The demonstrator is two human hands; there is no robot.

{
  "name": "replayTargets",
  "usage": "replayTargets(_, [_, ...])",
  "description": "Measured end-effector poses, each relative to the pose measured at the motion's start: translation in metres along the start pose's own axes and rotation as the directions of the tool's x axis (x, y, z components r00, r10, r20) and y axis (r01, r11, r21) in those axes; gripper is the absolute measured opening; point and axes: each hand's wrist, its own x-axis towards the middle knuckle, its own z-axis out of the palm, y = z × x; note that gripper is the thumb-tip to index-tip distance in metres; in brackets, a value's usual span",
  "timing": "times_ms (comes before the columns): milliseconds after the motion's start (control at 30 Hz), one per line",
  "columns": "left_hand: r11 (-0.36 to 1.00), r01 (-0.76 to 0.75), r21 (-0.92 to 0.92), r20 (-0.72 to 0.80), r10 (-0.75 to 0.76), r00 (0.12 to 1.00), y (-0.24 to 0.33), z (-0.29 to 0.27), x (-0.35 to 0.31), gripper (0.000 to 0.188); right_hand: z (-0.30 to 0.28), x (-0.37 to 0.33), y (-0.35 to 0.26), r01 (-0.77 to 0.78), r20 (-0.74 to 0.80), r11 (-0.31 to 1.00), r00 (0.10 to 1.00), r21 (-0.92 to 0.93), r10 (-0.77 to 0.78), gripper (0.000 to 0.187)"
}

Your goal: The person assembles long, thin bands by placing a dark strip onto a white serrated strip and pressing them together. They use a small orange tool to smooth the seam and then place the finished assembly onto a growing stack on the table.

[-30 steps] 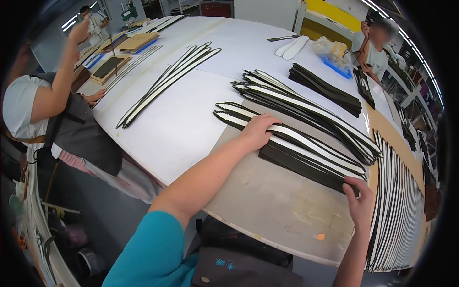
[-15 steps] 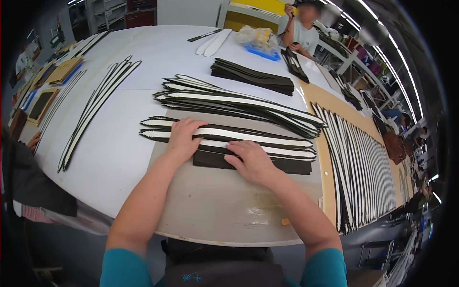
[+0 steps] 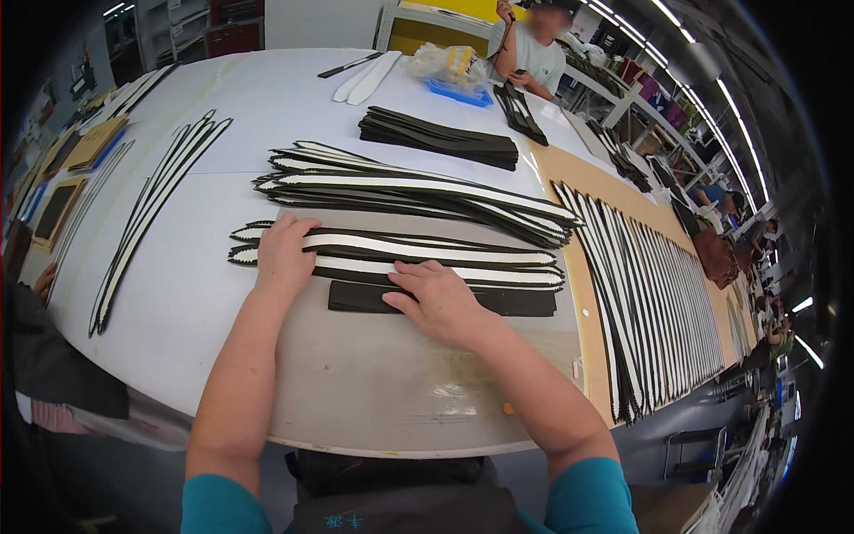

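Two long black-edged white strips [image 3: 445, 254] with toothed, pointed ends lie side by side across the grey mat. Near their left ends, my left hand [image 3: 286, 254] is closed over the strips, its thumb on the near side and its fingers reaching across. My right hand [image 3: 434, 301] lies over the nearer strip, right of its middle, with fingers spread and thumb apart. Partly beneath that hand is a flat stack of plain black strips [image 3: 356, 297]. Behind these lies a thick, loosely fanned pile of similar black-and-white strips [image 3: 382, 184].
Black strips [image 3: 436, 140] are bundled farther back. More black-and-white strips lie at the left [image 3: 160, 214] and in a long row [image 3: 663, 303] on a tan board at the right. A blue tray [image 3: 458, 93] bears a plastic bag. Another person [image 3: 534, 58] is across the table.
My left hand has slid left along the strips, toward their left ends. My right hand stays at nearly the same place on them. The whole view has shifted slightly.
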Motion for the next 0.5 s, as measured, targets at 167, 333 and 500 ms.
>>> replayTargets(167, [0.99, 0.14, 0.032, -0.016, -0.139, 0.99, -0.014, -0.006, 0.004, 0.041, 0.0, 0.001, 0.0, 0.027, -0.016, 1.0, 0.999, -0.007, -0.027, 0.043])
replayTargets(333, [0.983, 0.174, 0.065, -0.092, -0.168, 0.982, -0.034, -0.014, 0.009, 0.039, 0.002, -0.001, 0.001, 0.033, -0.027, 0.999, 0.999, -0.022, -0.034, 0.044])
replayTargets(500, [0.991, 0.044, 0.126, -0.123, -0.028, 0.992, -0.025, -0.026, 0.006, 0.037, 0.002, -0.001, 0.001, 0.023, -0.022, 0.999, 0.999, -0.03, -0.024, 0.045])
